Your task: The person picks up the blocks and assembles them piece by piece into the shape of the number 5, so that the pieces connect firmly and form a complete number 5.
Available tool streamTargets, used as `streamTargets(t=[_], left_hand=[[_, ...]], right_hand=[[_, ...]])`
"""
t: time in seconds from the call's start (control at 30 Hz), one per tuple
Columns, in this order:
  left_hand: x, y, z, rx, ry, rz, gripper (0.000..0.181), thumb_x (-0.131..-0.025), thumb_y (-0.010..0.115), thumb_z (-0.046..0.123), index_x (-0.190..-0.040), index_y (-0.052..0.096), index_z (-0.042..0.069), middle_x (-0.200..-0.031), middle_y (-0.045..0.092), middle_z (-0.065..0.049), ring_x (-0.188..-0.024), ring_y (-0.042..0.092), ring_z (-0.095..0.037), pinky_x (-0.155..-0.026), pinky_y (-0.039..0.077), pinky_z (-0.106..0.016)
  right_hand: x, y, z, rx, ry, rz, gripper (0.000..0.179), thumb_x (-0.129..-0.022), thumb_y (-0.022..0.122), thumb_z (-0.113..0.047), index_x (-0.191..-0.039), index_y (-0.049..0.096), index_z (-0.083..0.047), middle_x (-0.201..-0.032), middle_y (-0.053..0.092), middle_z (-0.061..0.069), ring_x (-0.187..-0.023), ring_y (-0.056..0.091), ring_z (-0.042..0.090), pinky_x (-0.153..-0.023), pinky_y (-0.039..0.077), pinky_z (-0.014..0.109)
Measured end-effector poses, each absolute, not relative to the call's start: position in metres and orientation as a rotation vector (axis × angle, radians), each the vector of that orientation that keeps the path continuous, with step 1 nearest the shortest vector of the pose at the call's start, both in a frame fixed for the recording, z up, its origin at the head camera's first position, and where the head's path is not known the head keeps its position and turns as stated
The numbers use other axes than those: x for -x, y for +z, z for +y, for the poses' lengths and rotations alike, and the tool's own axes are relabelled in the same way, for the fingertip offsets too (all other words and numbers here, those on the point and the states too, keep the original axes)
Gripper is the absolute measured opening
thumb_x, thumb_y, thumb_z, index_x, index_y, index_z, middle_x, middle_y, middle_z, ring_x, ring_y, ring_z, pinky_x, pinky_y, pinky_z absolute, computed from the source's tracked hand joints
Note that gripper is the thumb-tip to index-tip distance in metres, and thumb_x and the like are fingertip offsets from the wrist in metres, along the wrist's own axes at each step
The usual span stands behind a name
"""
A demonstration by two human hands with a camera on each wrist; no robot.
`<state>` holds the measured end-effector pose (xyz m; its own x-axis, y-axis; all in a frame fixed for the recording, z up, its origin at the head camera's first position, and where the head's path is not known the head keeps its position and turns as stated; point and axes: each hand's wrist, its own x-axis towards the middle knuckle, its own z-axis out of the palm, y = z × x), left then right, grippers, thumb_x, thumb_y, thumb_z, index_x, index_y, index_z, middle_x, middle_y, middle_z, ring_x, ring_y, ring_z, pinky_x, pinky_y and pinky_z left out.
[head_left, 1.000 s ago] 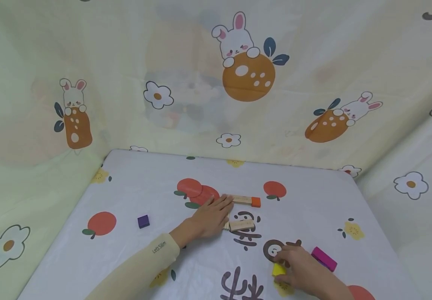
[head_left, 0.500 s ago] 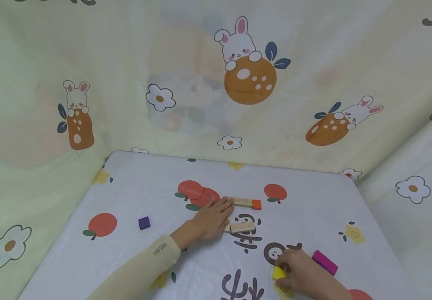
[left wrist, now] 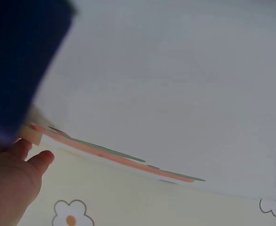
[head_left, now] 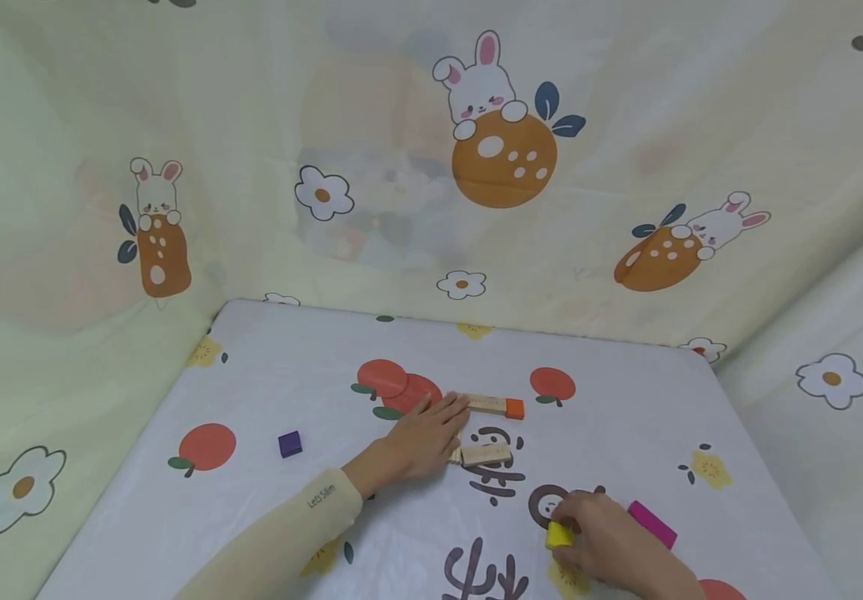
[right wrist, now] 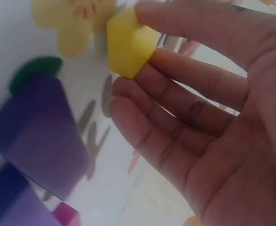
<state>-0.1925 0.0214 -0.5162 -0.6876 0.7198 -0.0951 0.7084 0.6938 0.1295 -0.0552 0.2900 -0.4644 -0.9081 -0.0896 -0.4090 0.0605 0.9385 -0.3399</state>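
My left hand [head_left: 420, 437] lies with its fingers extended over pale wooden blocks, which it partly hides. One wooden block [head_left: 486, 454] and a longer wooden piece [head_left: 487, 404] stick out to its right; an orange block [head_left: 515, 408] sits at the longer piece's end. In the left wrist view a wooden end [left wrist: 32, 134] shows by the fingers [left wrist: 43, 161], and a dark blue shape [left wrist: 22, 61] covers the corner. Lower right, my right hand [head_left: 604, 533] pinches a small yellow block [right wrist: 128, 44] between thumb and fingers, close over the cloth.
Beside the right hand lies a magenta block [head_left: 652, 523]. Purple block shapes [right wrist: 46, 134] fill the left of the right wrist view. A dark purple block [head_left: 291, 444] lies left on the printed cloth [head_left: 251, 525]. Patterned curtains [head_left: 371, 275] enclose the table.
The yellow block tips slightly in the right hand's fingers. My left hand stays in place over the wooden blocks. The head view shifts a little.
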Motion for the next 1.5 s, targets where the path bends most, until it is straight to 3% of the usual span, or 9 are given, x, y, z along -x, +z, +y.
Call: streamTargets(t=[0.3, 0.47, 0.83, 1.5], left_hand=[[0.193, -0.517, 0.021, -1.164, 0.157, 2.752, 0.060, -0.114, 0.039, 0.037, -0.169, 0.027, 0.018, -0.180, 0.018, 0.002, -0.168, 0.014, -0.019, -0.137, 0.017, -0.050], [0.193, -0.517, 0.021, -1.177, 0.150, 2.760, 0.060, -0.114, 0.038, 0.037, -0.169, 0.027, 0.017, -0.180, 0.019, 0.002, -0.168, 0.015, -0.020, -0.137, 0.018, -0.050], [0.193, -0.517, 0.022, -1.176, 0.149, 2.761, 0.060, -0.113, 0.039, 0.036, -0.169, 0.028, 0.017, -0.179, 0.020, 0.001, -0.168, 0.016, -0.020, -0.137, 0.018, -0.050], [0.192, -0.514, 0.021, -1.164, 0.148, 2.755, 0.061, -0.113, 0.040, 0.037, -0.169, 0.028, 0.016, -0.180, 0.019, 0.001, -0.168, 0.015, -0.021, -0.137, 0.016, -0.051]], right_hand=[[0.081, -0.456, 0.300, 0.238, -0.500, 2.838, 0.032, -0.079, 0.093, -0.019, -0.107, 0.080, -0.013, -0.092, 0.069, -0.009, -0.086, 0.062, 0.009, -0.077, 0.060, 0.028], [0.099, -0.458, 0.301, 0.347, -0.515, 2.922, 0.034, -0.082, 0.091, -0.015, -0.112, 0.078, -0.007, -0.098, 0.070, -0.003, -0.091, 0.066, 0.013, -0.081, 0.063, 0.032], [0.125, -0.469, 0.286, 0.302, -0.470, 2.979, 0.037, -0.086, 0.086, -0.016, -0.119, 0.077, -0.004, -0.105, 0.071, 0.004, -0.094, 0.066, 0.020, -0.089, 0.065, 0.040], [0.139, -0.479, 0.276, 0.265, -0.431, 2.915, 0.037, -0.085, 0.089, -0.019, -0.118, 0.078, -0.007, -0.108, 0.071, 0.004, -0.093, 0.061, 0.017, -0.093, 0.064, 0.041]])
